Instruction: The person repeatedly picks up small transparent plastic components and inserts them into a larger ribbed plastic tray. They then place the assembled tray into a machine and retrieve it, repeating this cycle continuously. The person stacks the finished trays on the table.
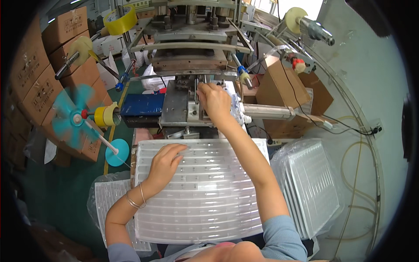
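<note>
- The right hand reaches to the metal fixture under the press, fingers bent; whether they grip anything cannot be told.
- The left hand is loosely curled over the ribbed tray, which lies before the fixture.
- Good handling probably means light fingertips, kept clear of the press.
- Stacked cartons bear dark printed characters and symbols.

The person's short blue right sleeve is ribbed; thin silver bangles circle the left wrist; both hands are bare.
</note>
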A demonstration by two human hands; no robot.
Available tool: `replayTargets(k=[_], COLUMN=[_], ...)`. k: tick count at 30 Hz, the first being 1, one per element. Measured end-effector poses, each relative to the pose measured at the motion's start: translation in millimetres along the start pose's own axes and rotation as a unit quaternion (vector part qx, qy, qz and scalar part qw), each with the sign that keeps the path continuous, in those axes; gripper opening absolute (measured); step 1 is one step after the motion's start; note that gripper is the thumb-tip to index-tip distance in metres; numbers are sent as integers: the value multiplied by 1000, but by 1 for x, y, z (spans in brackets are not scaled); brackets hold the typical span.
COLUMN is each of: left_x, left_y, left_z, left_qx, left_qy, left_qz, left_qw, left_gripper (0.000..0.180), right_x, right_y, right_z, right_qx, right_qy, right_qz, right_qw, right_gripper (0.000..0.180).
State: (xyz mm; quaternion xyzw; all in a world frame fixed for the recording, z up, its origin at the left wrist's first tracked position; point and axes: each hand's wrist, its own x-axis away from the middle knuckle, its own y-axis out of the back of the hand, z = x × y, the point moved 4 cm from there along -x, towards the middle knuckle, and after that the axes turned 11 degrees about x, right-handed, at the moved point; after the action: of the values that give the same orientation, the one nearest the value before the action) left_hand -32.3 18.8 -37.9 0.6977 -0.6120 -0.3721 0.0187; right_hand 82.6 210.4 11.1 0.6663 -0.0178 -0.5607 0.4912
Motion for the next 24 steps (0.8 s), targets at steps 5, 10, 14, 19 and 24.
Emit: replayTargets(k=[5, 10, 14, 19, 24], left_x=[14, 37, 51, 53, 52], left_y=[-31, -68, -83, -79, -77], left_z=[-26, -24, -21, -16, -15], left_qx=[59, 18, -135, -258, -296], left_qy=[22, -29, -99, -98, -62], left_qz=[61, 146, 189, 233, 258], left_qw=[996, 989, 967, 933, 918], left_gripper=[26, 25, 18, 18, 21], right_x=[27, 110, 180, 218, 206], right_y=[22, 71, 89, 91, 91], right_z=[-22, -32, -14, -4, -10], right_qx=[-96, -99, -86, -36, -138], right_qy=[-4, 12, 94, 156, 138], right_qz=[-60, 89, 206, 290, 242], right_qw=[994, 991, 970, 943, 951], right_gripper=[42, 30, 21, 15, 18])
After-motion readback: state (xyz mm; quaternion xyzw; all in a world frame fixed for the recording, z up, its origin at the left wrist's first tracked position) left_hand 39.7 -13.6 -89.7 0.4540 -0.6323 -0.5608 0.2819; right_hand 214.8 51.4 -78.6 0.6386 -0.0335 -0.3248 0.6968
